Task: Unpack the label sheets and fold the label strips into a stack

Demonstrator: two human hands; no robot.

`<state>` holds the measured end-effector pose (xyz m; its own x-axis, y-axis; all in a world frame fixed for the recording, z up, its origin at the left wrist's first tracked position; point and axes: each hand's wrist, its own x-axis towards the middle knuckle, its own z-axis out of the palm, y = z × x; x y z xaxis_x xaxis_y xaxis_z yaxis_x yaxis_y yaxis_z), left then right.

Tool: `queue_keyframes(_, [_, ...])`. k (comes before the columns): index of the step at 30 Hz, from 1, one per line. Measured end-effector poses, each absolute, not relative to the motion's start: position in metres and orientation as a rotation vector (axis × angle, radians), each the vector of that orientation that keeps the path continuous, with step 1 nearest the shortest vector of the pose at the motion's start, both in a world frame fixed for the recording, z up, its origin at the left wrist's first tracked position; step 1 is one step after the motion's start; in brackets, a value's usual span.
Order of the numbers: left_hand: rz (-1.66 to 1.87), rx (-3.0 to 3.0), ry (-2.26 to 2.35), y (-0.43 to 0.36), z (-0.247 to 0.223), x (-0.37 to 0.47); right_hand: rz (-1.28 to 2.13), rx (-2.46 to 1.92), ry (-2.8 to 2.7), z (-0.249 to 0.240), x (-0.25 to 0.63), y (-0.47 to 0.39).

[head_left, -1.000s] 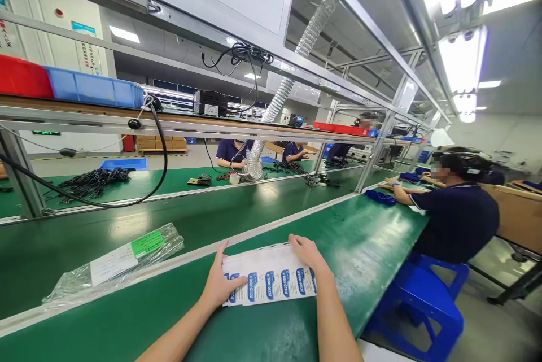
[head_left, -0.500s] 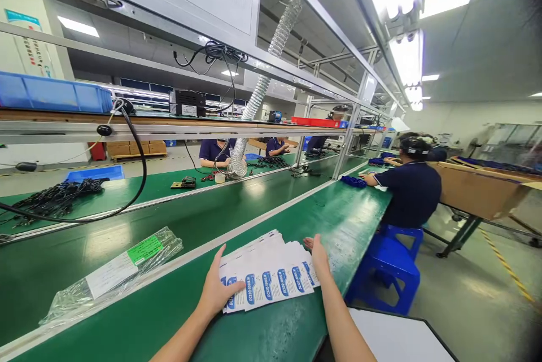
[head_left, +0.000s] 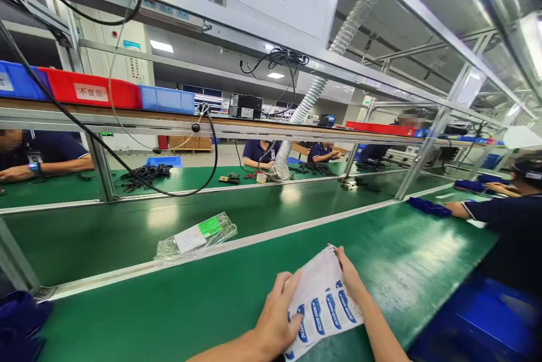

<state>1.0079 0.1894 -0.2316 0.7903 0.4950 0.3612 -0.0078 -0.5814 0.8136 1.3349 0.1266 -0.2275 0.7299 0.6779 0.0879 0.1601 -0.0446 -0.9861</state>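
Note:
A stack of white printed sheets (head_left: pixel 318 286) with blue label blocks lies over the green bench in front of me. My left hand (head_left: pixel 276 312) is closed on its left side, with the thumb over the printed face. Along the opposite edge, my right hand (head_left: pixel 350 275) grips the stack near its upper right corner; part of its fingers is hidden behind the paper. Beyond my hands, a clear plastic bag (head_left: pixel 231 230) with a white and green paper (head_left: pixel 210 227) lies at the bench's far strip.
Blue and red bins (head_left: pixel 95 91) stand on the shelf. A flexible duct (head_left: pixel 311 99) hangs down to the far bench, near black cable bundles (head_left: pixel 146 177). At right a co-worker's arm (head_left: pixel 459 210) reaches toward dark blue items (head_left: pixel 429 206). Dark blue cloth (head_left: pixel 21 325) lies at lower left.
The view has swung left. The sheets, fanned out wide before, are now drawn together into a narrower stack. My right hand has gone from open beside the sheets to gripping their edge.

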Motion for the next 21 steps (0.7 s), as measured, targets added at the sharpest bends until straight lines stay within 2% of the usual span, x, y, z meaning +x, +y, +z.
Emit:
queue_keyframes(2, [0.73,2.215,0.205,0.184,-0.251,1.009,0.545,-1.498,-0.602,-0.226,1.336,0.116])
queue_keyframes(5, [0.713,2.243,0.032,0.169,-0.294,1.019,0.386,-1.549,-0.523,-0.226,1.34,0.09])
queue_keyframes(9, [0.633,2.011,0.212,0.148,-0.329,1.031,0.331,-1.718,-0.757,-0.233,1.343,0.057])
queue_keyframes(13, [0.628,1.918,0.221,0.164,-0.296,1.021,0.471,-1.645,-0.522,-0.237,1.338,0.049])
queue_keyframes(17, [0.704,1.853,0.33,0.224,-0.245,0.984,0.463,-1.473,-0.267,-0.233,1.312,0.074])
queue_keyframes(21, [0.82,1.838,0.322,0.288,-0.243,0.937,0.61,-1.106,-0.305,-0.238,1.269,0.121])
